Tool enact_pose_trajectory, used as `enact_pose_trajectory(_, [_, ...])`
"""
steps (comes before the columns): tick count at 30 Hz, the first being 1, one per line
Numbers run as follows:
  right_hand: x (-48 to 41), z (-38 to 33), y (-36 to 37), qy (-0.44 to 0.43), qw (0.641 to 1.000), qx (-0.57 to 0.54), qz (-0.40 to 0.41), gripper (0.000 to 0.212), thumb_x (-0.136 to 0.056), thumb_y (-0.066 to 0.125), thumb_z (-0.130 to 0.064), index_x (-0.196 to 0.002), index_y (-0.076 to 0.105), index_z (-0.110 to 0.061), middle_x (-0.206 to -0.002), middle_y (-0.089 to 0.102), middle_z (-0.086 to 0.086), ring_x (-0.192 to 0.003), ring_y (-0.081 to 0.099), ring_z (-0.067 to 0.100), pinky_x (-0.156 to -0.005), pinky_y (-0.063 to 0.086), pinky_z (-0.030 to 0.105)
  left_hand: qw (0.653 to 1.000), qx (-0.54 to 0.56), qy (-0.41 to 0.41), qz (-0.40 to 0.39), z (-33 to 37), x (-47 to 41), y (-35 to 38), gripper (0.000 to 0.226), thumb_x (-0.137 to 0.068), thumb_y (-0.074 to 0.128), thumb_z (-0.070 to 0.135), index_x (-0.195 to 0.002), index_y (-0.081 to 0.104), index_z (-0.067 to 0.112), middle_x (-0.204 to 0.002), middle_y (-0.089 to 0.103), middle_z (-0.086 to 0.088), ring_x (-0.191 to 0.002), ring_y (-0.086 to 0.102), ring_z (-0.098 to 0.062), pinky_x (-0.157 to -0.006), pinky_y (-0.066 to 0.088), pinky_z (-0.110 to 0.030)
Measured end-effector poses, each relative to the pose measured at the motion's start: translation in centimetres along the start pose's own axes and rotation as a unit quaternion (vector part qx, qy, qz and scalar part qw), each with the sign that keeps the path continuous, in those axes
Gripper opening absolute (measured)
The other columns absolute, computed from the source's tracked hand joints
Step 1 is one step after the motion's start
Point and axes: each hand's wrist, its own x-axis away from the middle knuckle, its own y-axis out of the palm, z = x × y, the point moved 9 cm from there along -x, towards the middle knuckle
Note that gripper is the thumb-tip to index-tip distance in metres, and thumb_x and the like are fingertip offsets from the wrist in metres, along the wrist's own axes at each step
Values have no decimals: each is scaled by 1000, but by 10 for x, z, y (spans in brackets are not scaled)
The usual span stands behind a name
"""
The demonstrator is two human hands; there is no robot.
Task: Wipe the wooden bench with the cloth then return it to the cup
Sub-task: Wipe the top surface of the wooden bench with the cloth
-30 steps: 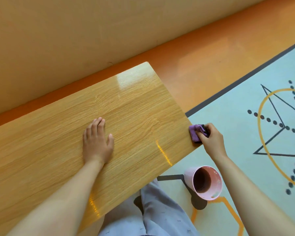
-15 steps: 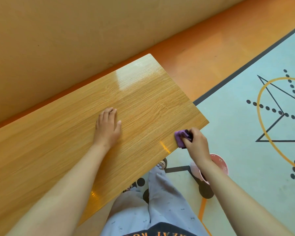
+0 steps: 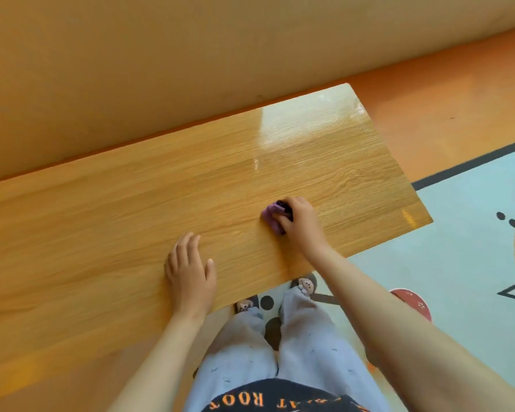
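I see R hand [image 3: 299,221] bunched round the purple cloth [image 3: 271,217] on the wooden bench [image 3: 101,233], L hand [image 3: 189,275] flat and holding nothing, but the cup [image 3: 415,301] sits on the floor [image 3: 458,263] half-hidden behind R forearm [image 3: 369,316], so a blind return could tip it.

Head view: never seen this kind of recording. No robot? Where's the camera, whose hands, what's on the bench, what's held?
No robot here: a person works with bare hands. The one current picture comes from a wide-angle camera worn on the person's head, looking forward and down. The left hand rests flat on the wooden bench, fingers relaxed, holding nothing. The right hand has its grip closed on a bunched purple cloth, pressed against the bench top. On the floor, a pink cup shows partly from behind the right forearm.
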Motion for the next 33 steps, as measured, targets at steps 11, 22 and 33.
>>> enact_pose_trajectory(11, [-69, -28, 14, -6, 999, 21, 30, 11, -86, 58, -17, -90, 60, -7, -99, 60, 12, -97, 52, 27, -73, 31, 24, 999, -12, -36, -8, -14, 14, 5, 50, -89, 60, 16, -136, 48, 8, -143, 44, -7, -133, 34, -27, -111, 26, -47])
enact_pose_trajectory(22, [51, -50, 77, -129, 972, 54, -188, 24, -89, 60, -27, -104, 60, -9, -104, 59, 8, -99, 53, 26, -78, 48, 41, 998, -8, -52, -43, -12, 13, -4, 51, -89, 59, 12, -138, 47, 10, -146, 41, -4, -135, 32, -25, -111, 25, -42])
enact_pose_trajectory(33, [33, 51, -121, 121, 987, -109, -12, 6, -81, 68, -19, -80, 64, -14, -73, 65, 1, -71, 60, 15, -57, 39, 23, 975, 185, 9, -119, 119, 6, -47, 40, -97, 50, 22, -137, 46, 26, -137, 44, 10, -132, 34, -7, -110, 26, -27])
